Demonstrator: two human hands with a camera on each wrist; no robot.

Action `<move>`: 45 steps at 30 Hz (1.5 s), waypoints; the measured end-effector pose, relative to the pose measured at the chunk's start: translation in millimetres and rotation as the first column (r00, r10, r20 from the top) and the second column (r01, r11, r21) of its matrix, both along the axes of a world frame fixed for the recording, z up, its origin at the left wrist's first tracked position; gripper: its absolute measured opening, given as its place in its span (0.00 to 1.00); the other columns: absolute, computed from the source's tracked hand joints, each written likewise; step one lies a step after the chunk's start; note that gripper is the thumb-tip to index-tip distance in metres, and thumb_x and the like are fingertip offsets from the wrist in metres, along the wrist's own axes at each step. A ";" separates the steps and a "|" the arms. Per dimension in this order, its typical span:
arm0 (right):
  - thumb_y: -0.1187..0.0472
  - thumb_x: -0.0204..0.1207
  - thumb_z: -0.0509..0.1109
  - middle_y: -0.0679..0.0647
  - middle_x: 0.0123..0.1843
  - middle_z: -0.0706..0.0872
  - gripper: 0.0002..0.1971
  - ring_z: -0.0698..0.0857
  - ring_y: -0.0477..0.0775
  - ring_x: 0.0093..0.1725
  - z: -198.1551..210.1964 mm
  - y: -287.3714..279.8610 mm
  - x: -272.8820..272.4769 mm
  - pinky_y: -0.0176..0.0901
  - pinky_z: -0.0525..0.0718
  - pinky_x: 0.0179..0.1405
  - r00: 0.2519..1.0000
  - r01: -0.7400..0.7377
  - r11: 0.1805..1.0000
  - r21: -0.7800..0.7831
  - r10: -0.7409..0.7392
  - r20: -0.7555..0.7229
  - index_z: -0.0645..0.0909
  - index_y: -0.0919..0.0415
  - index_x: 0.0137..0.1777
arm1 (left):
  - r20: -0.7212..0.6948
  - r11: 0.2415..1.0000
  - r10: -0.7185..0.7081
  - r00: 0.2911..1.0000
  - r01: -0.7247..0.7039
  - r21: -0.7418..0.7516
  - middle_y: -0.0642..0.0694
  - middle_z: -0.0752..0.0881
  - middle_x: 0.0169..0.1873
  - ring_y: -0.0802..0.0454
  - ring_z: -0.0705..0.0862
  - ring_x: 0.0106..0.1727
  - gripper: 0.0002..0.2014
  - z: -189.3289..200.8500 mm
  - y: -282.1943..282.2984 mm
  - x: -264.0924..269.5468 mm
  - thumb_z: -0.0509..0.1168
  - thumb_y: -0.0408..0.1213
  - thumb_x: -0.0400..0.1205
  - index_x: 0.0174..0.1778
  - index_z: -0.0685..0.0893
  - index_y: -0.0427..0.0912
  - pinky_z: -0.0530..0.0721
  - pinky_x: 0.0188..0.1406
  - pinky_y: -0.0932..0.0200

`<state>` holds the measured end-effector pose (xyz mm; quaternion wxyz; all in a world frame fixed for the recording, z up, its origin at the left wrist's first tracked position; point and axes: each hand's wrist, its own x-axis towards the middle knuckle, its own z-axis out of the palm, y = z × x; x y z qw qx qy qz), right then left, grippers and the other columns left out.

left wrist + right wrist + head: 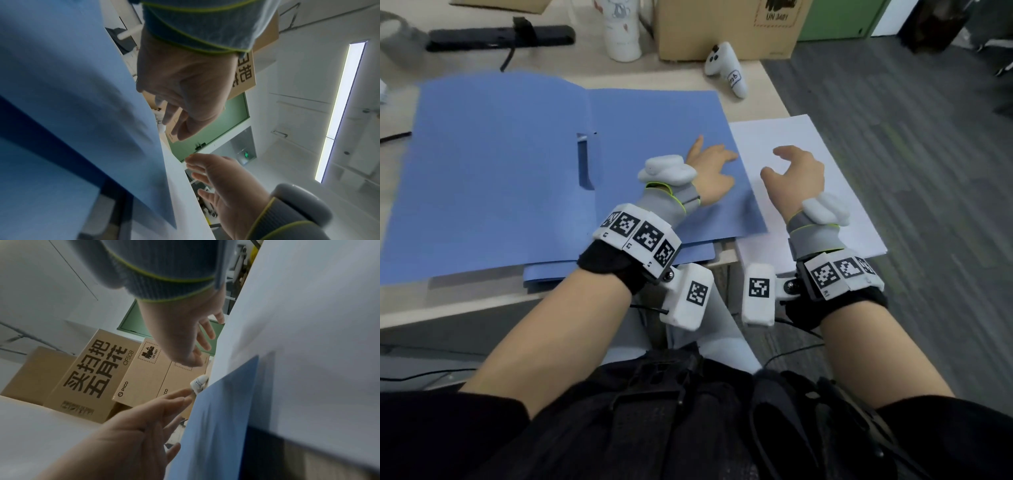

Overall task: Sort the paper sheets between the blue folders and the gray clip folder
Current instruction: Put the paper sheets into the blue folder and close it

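Note:
An open blue folder (493, 164) lies flat on the desk, its right leaf under my left hand (710, 168), whose fingers are spread straight on it. A second blue folder (619, 263) sticks out beneath its near edge, beside a grey strip (476, 281) I cannot identify. White paper sheets (808, 137) lie to the right, partly tucked under the folder's right edge. My right hand (796, 171) is over the sheets with relaxed fingers, holding nothing. The left wrist view shows the left hand (185, 91), right hand (222, 183) and folder (72, 81). The right wrist view shows the right hand (185, 337) by the paper (308, 321).
The sheets overhang the desk's right edge above grey carpet (911, 171). At the back stand a cardboard box (726, 27), a white cup (623, 31) and a black bar device (500, 37). A white controller (726, 68) lies near the folder's far right corner.

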<state>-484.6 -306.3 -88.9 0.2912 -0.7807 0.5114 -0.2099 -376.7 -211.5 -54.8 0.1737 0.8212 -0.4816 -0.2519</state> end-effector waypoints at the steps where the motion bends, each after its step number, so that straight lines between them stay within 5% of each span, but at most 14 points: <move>1: 0.59 0.76 0.65 0.57 0.71 0.78 0.23 0.76 0.59 0.70 -1.0 -3.4 -2.6 0.47 0.74 0.64 0.999 0.000 1.000 -0.011 0.000 -0.032 0.75 0.58 0.72 | -0.006 1.000 -0.018 1.000 0.018 -0.003 0.49 0.59 0.82 0.49 0.43 0.85 0.25 -2.4 -4.5 -2.1 0.56 0.34 0.83 0.78 0.65 0.47 0.43 0.78 0.57; 5: 0.57 0.75 0.66 0.58 0.73 0.76 0.25 0.72 0.61 0.74 -4.8 -22.1 -14.7 0.54 0.73 0.69 0.978 0.028 0.996 -0.084 -0.044 -0.203 0.72 0.58 0.74 | -0.033 0.997 -0.077 0.996 0.077 -0.016 0.51 0.66 0.79 0.51 0.45 0.85 0.23 -11.7 -25.8 -13.2 0.58 0.35 0.82 0.75 0.70 0.50 0.52 0.79 0.52; 9: 0.50 0.76 0.66 0.60 0.76 0.70 0.29 0.63 0.61 0.79 -11.7 -37.0 -27.8 0.65 0.60 0.77 0.918 0.073 0.993 -0.097 -0.105 -0.382 0.68 0.63 0.73 | -0.048 0.992 -0.123 0.991 0.122 -0.020 0.53 0.66 0.79 0.53 0.47 0.85 0.23 -16.1 -44.0 -26.7 0.57 0.34 0.82 0.74 0.72 0.51 0.52 0.78 0.51; 12: 0.44 0.75 0.67 0.61 0.80 0.64 0.39 0.59 0.61 0.82 -18.5 -45.0 -34.9 0.67 0.57 0.78 0.889 0.104 0.994 -0.028 -0.105 -0.446 0.59 0.66 0.79 | -0.037 0.990 -0.139 0.990 0.139 -0.023 0.51 0.67 0.79 0.53 0.55 0.84 0.22 -21.0 -52.2 -32.7 0.57 0.35 0.82 0.74 0.73 0.50 0.53 0.72 0.60; 15: 0.45 0.74 0.69 0.62 0.78 0.67 0.39 0.65 0.64 0.78 -23.4 -47.9 -41.3 0.62 0.65 0.75 0.913 0.083 0.997 0.007 -0.073 -0.401 0.59 0.66 0.78 | -0.038 0.992 -0.128 0.991 0.128 -0.009 0.51 0.71 0.76 0.52 0.68 0.78 0.21 -27.7 -56.9 -36.4 0.58 0.36 0.82 0.73 0.74 0.49 0.61 0.61 0.65; 19: 0.45 0.72 0.72 0.62 0.74 0.70 0.37 0.68 0.64 0.74 -25.0 -47.5 -44.9 0.56 0.72 0.67 0.933 0.108 0.994 -0.013 -0.106 -0.344 0.64 0.65 0.74 | -0.033 0.991 -0.135 0.990 0.135 -0.013 0.51 0.73 0.75 0.50 0.68 0.77 0.19 -36.7 -61.6 -37.2 0.59 0.34 0.81 0.69 0.79 0.46 0.62 0.52 0.65; 28: 0.51 0.66 0.78 0.60 0.71 0.69 0.34 0.65 0.63 0.72 -25.4 -49.6 -45.4 0.50 0.76 0.60 0.958 0.155 0.986 -0.056 -0.164 -0.235 0.69 0.64 0.67 | -0.111 0.993 -0.099 0.989 0.091 -0.070 0.48 0.75 0.74 0.47 0.72 0.76 0.20 -44.9 -66.1 -34.3 0.60 0.33 0.77 0.65 0.81 0.39 0.68 0.73 0.61; 33: 0.69 0.68 0.66 0.59 0.67 0.71 0.26 0.69 0.61 0.68 -17.3 -49.5 -46.1 0.51 0.79 0.53 0.986 0.111 0.986 -0.127 -0.125 -0.113 0.73 0.62 0.69 | -0.245 0.993 -0.029 0.969 0.000 -0.119 0.50 0.78 0.72 0.55 0.78 0.71 0.18 -51.4 -70.2 -30.1 0.60 0.27 0.78 0.64 0.83 0.41 0.68 0.66 0.70; 38: 0.58 0.78 0.64 0.56 0.66 0.78 0.17 0.77 0.58 0.65 -4.4 -38.6 -40.5 0.47 0.77 0.56 0.998 0.062 0.991 -0.121 -0.060 0.023 0.82 0.58 0.66 | -0.469 0.984 -0.014 0.883 -0.071 -0.162 0.50 0.82 0.67 0.59 0.82 0.65 0.14 -55.3 -68.8 -19.6 0.63 0.37 0.82 0.63 0.83 0.40 0.75 0.70 0.66; 40: 0.55 0.80 0.64 0.55 0.66 0.81 0.16 0.80 0.58 0.65 0.2 -33.3 -39.0 0.45 0.76 0.58 0.997 0.062 0.995 -0.076 -0.060 0.039 0.83 0.55 0.65 | -0.642 0.981 -0.041 0.766 -0.093 -0.173 0.47 0.83 0.63 0.65 0.85 0.54 0.16 -53.1 -67.2 -16.0 0.60 0.38 0.84 0.66 0.80 0.37 0.79 0.63 0.73; 42: 0.54 0.80 0.65 0.55 0.65 0.85 0.15 0.82 0.58 0.63 3.5 -29.1 -38.8 0.43 0.77 0.58 0.998 0.055 0.998 -0.038 -0.053 0.033 0.83 0.52 0.65 | -0.761 0.971 -0.040 0.648 -0.154 -0.182 0.41 0.82 0.61 0.60 0.84 0.54 0.17 -50.6 -67.4 -14.3 0.56 0.36 0.86 0.69 0.76 0.34 0.79 0.56 0.77; 45: 0.54 0.79 0.67 0.54 0.62 0.87 0.13 0.84 0.55 0.61 7.4 -23.8 -36.7 0.40 0.78 0.54 0.998 0.028 0.999 -0.019 -0.027 0.054 0.85 0.50 0.61 | -0.798 0.953 -0.045 0.601 -0.213 -0.214 0.44 0.84 0.52 0.56 0.83 0.53 0.16 -49.2 -68.9 -13.1 0.55 0.36 0.87 0.67 0.77 0.34 0.81 0.56 0.72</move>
